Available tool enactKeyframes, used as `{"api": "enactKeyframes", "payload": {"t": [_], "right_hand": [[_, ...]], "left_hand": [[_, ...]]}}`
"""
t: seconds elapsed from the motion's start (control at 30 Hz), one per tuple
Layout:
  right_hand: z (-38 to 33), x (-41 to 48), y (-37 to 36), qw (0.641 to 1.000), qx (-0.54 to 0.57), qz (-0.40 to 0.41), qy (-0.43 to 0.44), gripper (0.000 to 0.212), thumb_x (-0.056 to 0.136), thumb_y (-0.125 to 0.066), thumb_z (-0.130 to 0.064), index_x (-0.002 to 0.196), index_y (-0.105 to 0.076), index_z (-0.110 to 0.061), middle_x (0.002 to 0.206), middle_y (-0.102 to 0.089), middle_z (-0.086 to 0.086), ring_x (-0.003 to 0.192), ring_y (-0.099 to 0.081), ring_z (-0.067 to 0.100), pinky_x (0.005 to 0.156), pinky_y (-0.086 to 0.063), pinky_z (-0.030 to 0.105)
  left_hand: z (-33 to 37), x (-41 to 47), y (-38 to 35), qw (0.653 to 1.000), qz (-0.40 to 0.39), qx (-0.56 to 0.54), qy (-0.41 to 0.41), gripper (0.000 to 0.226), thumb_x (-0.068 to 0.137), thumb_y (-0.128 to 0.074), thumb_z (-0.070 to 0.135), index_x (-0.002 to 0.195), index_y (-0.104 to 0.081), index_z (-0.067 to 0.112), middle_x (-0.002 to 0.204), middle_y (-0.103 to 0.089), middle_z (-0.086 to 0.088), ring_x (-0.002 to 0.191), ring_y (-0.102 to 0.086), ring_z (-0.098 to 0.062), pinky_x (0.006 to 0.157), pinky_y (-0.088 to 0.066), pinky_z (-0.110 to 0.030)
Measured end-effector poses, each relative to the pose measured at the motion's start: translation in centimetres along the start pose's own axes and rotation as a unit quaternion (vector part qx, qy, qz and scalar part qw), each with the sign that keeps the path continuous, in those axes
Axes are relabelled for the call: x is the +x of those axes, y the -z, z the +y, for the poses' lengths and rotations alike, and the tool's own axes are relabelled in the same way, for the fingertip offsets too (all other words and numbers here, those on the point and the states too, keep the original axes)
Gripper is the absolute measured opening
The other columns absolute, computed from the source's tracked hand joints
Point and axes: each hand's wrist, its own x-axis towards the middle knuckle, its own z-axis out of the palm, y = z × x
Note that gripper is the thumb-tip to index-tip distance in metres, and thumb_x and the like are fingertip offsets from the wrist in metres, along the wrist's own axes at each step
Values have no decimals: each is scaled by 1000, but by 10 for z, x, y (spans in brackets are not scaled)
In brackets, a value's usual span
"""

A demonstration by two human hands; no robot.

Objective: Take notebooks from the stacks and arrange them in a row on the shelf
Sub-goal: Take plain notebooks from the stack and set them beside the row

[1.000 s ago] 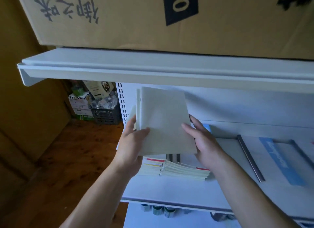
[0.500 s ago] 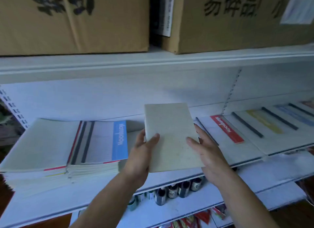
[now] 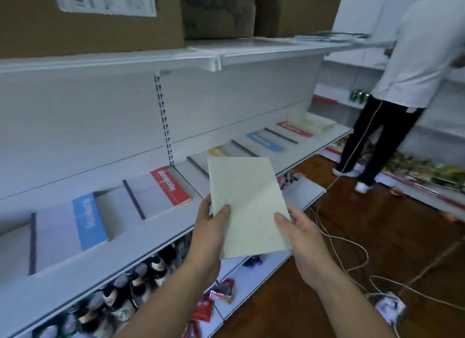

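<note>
A pale notebook (image 3: 247,206) is gripped at its lower edge by the left hand (image 3: 207,230) and right hand (image 3: 300,233), in front of the shelf (image 3: 141,242). The carrying step appears to be in hand. Next, a free gap in the row (image 3: 169,186) beyond the fingers (image 3: 206,204) is probably to be found.

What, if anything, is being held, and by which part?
A pale notebook, held by both hands: the left hand grips its lower left edge, the right hand its lower right edge, thumbs on the cover.

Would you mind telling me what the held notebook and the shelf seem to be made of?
The notebook: apparently paper or thin card, matte and pale, with faint creases. The shelf: probably painted metal, smooth and white, thin-edged, with a slotted upright behind.
</note>
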Motion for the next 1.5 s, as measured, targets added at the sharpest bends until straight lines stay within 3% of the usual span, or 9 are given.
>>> {"api": "enactKeyframes", "payload": {"t": [0.2,0.37,0.5,0.7,0.87,1.03,1.2,1.4,1.5], "right_hand": [[1,36,75,998,-3,56,0,20,98,-54,-22,114,-62,-31,105,-72,-9,97,-68,10,75,-53,27],[-4,92,132,994,-5,108,5,21,97,-55,-22,115,-60,-32,103,-72,-10,93,-69,7,74,-54,25],[-17,161,177,992,-10,128,5,20,97,-55,-19,112,-62,-29,103,-74,-7,94,-70,13,84,-57,37],[-58,292,229,992,-17,128,15,22,98,-54,-18,114,-61,-31,95,-74,-9,76,-71,5,57,-52,21],[-74,383,266,990,12,137,4,34,97,-56,-18,131,-53,-21,109,-70,-5,93,-69,14,70,-54,29],[-84,466,304,996,-16,90,-5,25,98,-55,-21,121,-61,-25,106,-72,-6,94,-69,14,80,-56,34],[-89,572,347,998,-59,1,1,27,98,-53,-21,123,-60,-30,113,-69,-7,98,-68,12,81,-56,32],[-103,692,393,989,-94,-117,7,30,95,-58,-23,115,-61,-45,117,-67,-9,105,-66,17,94,-52,49],[-107,728,402,981,-132,-138,28,33,94,-57,-22,101,-58,-55,110,-66,-16,105,-64,14,93,-51,48]], "left_hand": [[-27,48,-78,998,-59,23,30,33,98,-51,15,127,-50,29,112,-68,-2,90,-69,-24,73,-59,-42],[-51,105,-149,994,-100,16,48,31,97,-51,14,125,-52,29,113,-69,1,93,-69,-24,81,-57,-47],[-62,169,-212,993,-107,19,51,29,96,-53,14,115,-55,35,115,-68,2,99,-67,-25,89,-54,-54],[-51,285,-300,993,-104,6,53,31,95,-55,15,123,-56,29,116,-67,0,102,-66,-25,88,-55,-49],[-49,357,-363,996,-77,-20,47,32,94,-56,13,122,-54,28,115,-67,0,100,-66,-23,87,-55,-46],[-55,417,-415,998,-39,-23,47,31,96,-54,13,123,-52,28,111,-67,1,94,-65,-20,62,-56,-29],[-73,484,-473,999,34,-3,6,35,98,-51,19,129,-46,35,118,-62,3,104,-60,-20,92,-50,-43],[-93,553,-542,988,141,46,-48,34,100,-48,22,130,-42,36,113,-58,11,96,-58,-8,66,-47,-21],[-105,579,-559,974,208,76,-56,34,98,-51,21,125,-44,39,120,-57,3,103,-60,-16,72,-54,-28]]}}
